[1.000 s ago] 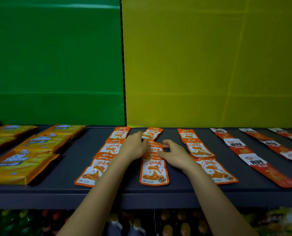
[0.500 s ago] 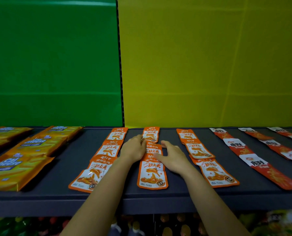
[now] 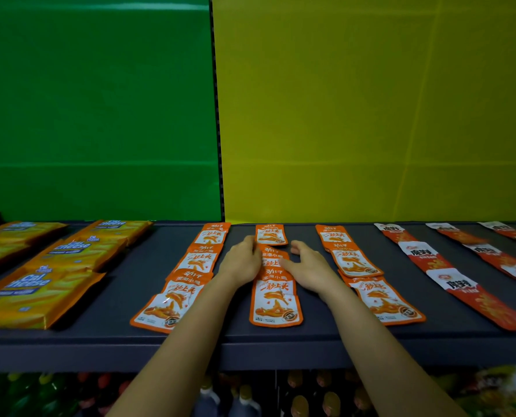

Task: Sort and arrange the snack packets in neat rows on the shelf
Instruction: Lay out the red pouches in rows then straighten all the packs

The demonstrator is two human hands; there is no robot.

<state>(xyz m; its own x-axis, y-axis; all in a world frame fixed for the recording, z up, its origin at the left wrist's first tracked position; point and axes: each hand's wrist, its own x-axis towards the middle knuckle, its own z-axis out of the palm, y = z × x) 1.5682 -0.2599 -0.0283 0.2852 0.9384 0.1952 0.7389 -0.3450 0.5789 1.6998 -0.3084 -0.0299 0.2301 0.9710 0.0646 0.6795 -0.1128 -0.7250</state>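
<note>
Two hands on the middle orange packet (image 3: 273, 256), lying flat mid-shelf (image 3: 310, 335). Left hand (image 3: 241, 261) at its left edge, fingers bent, grip impossible to tell. Right hand (image 3: 309, 267) at its right edge, fingers loosely extended, thumb pressing it. Cheese packs (image 3: 79, 251) well left of it, red packets (image 3: 425, 257) well right.

dim, saturated light from above; a pale glare streak runs along the top of the green panel (image 3: 100, 7). packets (image 3: 276, 299) throw short dark shadows on the shelf (image 3: 124, 284). edges bend, wide-angle. bottles (image 3: 298, 398) below are dark and blurred.
</note>
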